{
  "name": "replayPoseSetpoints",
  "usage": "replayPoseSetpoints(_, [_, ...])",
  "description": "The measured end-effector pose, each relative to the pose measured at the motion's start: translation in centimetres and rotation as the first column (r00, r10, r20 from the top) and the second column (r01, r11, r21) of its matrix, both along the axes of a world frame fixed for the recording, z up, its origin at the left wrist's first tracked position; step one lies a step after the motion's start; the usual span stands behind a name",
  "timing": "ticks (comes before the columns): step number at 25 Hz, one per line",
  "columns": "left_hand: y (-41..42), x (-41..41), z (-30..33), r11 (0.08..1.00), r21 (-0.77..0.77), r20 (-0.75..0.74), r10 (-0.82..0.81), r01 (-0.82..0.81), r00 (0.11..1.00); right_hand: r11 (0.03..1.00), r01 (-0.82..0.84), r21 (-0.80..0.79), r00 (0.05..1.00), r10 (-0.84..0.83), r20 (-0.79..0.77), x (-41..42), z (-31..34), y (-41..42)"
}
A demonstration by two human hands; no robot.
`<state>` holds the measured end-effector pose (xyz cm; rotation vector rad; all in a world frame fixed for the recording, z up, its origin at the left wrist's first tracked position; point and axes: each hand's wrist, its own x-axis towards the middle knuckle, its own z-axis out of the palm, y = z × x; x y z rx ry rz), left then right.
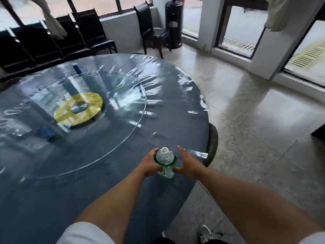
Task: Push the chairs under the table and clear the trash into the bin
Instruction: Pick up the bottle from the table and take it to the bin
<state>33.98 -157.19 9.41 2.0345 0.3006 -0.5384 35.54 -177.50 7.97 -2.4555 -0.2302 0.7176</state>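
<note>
Clear plastic bottle (green label, white cap) gripped by left hand; right hand released.

A single wide-angle view looks from the person's head, forward and steeply down. Both forearms reach in from the bottom edge, and the hands, left and right, sit just below the middle, close to the lens. The round surface fills the left and centre, its near edge cut off by the bottom of the frame. Farther off, the view takes in chairs along the far wall at top left, windows above them, and floor to the right. Straight lines bow toward the edges.
</note>
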Motion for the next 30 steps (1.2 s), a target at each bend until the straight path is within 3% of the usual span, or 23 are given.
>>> replayPoseSetpoints(9, [-5.1,-3.7,2.0,0.955,0.064,0.042,0.287,-0.289,0.957,0.971,-0.179,0.156,0.982,0.186,-0.027,0.7,0.9,-2.5])
replayPoseSetpoints(13, [-4.6,-6.6,2.4,0.888,0.071,0.090,0.447,-0.454,0.890,0.955,-0.186,0.230,0.977,0.205,-0.058,0.1,1.9,-1.5])
replayPoseSetpoints(20, [-0.6,-14.5,4.1,0.700,0.054,0.215,0.688,-0.712,0.693,0.914,-0.202,0.353,0.974,0.223,-0.022,-4.8,5.3,5.4])
replayPoseSetpoints(26, [4.3,-26.7,5.1,0.557,-0.014,0.211,0.813,-0.830,0.542,0.860,-0.325,0.394,0.936,0.352,0.005,-14.2,6.9,12.1])
replayPoseSetpoints(30, [7.2,-38.0,4.8,0.358,-0.068,0.214,0.917,-0.931,0.337,0.782,-0.484,0.393,0.855,0.518,0.023,-24.0,7.6,16.7])
